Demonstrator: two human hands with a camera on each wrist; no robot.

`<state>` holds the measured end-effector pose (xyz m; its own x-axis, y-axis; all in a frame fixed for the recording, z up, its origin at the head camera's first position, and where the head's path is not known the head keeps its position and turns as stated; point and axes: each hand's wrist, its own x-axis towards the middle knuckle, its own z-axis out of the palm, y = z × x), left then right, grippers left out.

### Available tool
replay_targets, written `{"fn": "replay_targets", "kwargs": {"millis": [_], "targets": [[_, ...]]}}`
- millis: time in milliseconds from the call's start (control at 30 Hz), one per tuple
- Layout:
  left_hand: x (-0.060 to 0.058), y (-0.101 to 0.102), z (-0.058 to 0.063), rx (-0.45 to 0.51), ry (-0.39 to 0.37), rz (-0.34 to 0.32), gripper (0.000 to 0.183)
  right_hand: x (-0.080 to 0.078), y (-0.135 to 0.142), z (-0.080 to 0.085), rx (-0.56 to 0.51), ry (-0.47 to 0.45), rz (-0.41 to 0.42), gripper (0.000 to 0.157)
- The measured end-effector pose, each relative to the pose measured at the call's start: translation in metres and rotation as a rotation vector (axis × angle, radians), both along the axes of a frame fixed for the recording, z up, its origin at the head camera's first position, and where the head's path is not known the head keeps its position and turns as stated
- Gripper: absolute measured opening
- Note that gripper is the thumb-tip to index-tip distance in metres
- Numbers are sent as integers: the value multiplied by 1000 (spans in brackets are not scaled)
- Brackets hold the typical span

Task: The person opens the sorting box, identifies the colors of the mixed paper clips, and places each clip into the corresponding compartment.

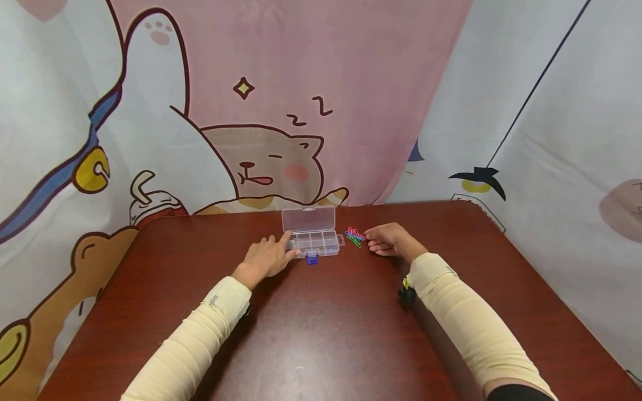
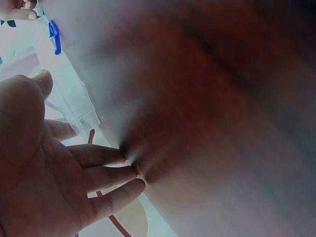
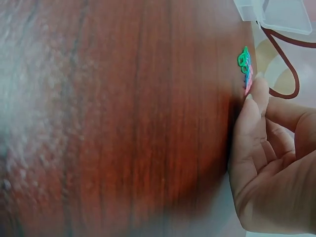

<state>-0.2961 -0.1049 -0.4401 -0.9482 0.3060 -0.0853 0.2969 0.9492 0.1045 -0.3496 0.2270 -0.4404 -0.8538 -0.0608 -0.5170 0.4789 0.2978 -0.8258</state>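
Note:
A clear plastic compartment box (image 1: 315, 243) with a blue latch (image 1: 312, 259) sits near the table's far edge, its lid (image 1: 309, 219) raised. My left hand (image 1: 268, 256) is at the box's left end, thumb and index finger along it, the other fingers spread over the table. Just right of the box lies a small pile of pink, blue and green paper clips (image 1: 354, 236). At the pile's right side is my right hand (image 1: 391, 240), thumb and index fingertips right at the pink clips (image 3: 248, 84). I cannot tell whether they pinch one.
Something small and blue (image 1: 331, 250) shows in the box's front right compartment. A hang tab (image 1: 341, 240) sticks out of the box's right side. Behind the brown table (image 1: 301, 334) hangs a cartoon-printed curtain (image 1: 281, 83). A dark wrist device (image 1: 406, 294) sits beneath my right cuff.

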Motion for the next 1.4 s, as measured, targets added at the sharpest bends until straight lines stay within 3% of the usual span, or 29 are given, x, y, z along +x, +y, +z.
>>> {"fn": "replay_targets", "kwargs": {"millis": [733,1067,1233,1400], "targets": [[0,-1,-1,1,6,-7,67,4,-17,0,188,67,-39,17],[-1,0,0,-8,16,-3,65,2,-16,0,236,102,-6,14],[-1,0,0,-9,22,-2,65,1,-13,0,212,97,8,16],[0,-1,0,-10,10,-1,67,-2,-5,-1,96,50,-46,20]]}}
